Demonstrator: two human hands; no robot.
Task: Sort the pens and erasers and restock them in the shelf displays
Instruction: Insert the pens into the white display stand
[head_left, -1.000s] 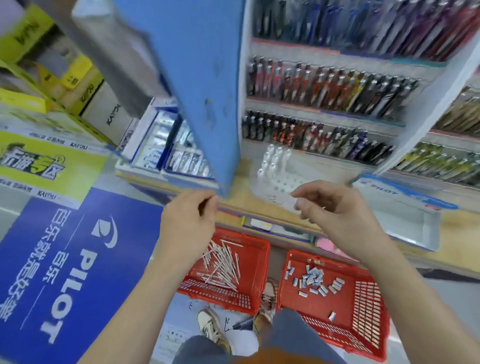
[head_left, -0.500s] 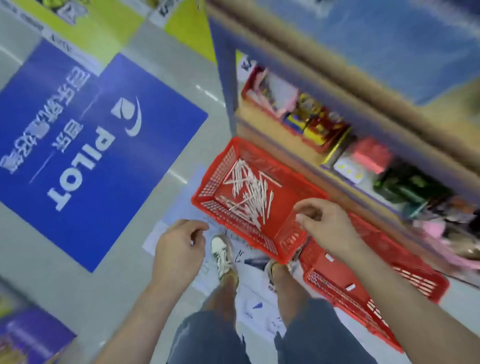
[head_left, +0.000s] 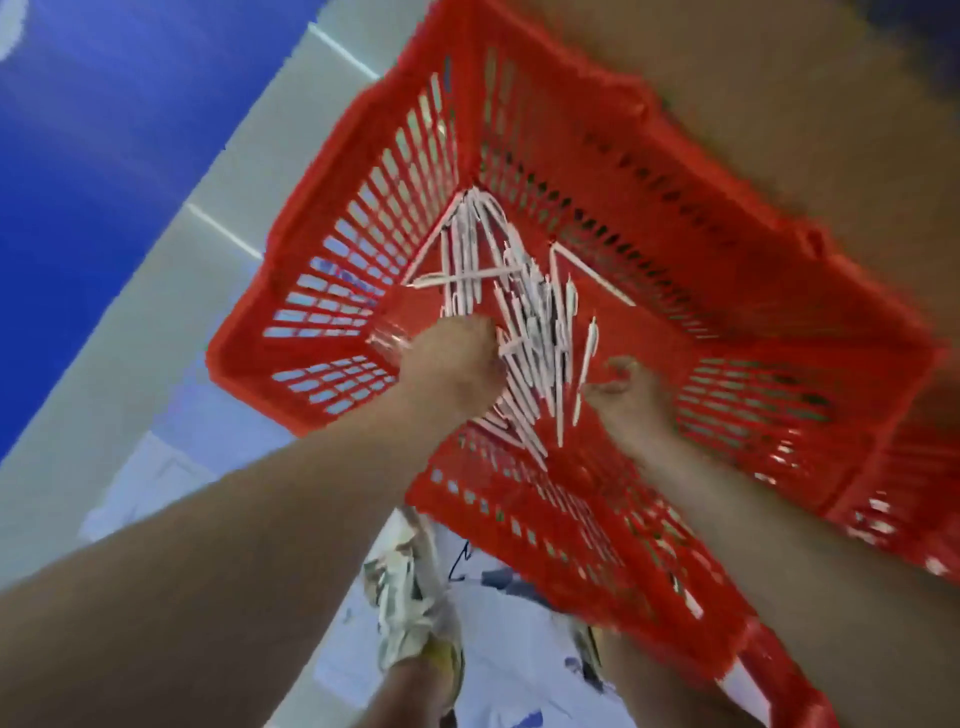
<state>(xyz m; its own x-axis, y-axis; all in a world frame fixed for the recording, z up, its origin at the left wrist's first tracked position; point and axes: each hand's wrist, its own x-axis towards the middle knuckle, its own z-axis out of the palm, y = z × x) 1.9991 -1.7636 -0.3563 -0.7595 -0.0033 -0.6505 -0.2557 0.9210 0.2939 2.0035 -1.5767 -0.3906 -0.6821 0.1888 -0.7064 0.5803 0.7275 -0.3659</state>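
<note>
Two red baskets on the go: the big basket (head_left: 332, 291) in front of me and a second basket (head_left: 904, 499) touching its right side. White pens (head_left: 524, 306) are piled from the big one's far corner to its near wall, too blurry to count. My left hand (head_left: 452, 364) is clenched round a bunch of them. My right hand (head_left: 631, 397) is curled beside one pen, can't tell if it's gripping. Grey tiled floor (head_left: 130, 364), blue mat (head_left: 104, 130) on the left, its writing unreadable.

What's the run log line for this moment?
step: gathering pens | left hand: grips pens in red basket | right hand: at pens, grip unclear
</note>
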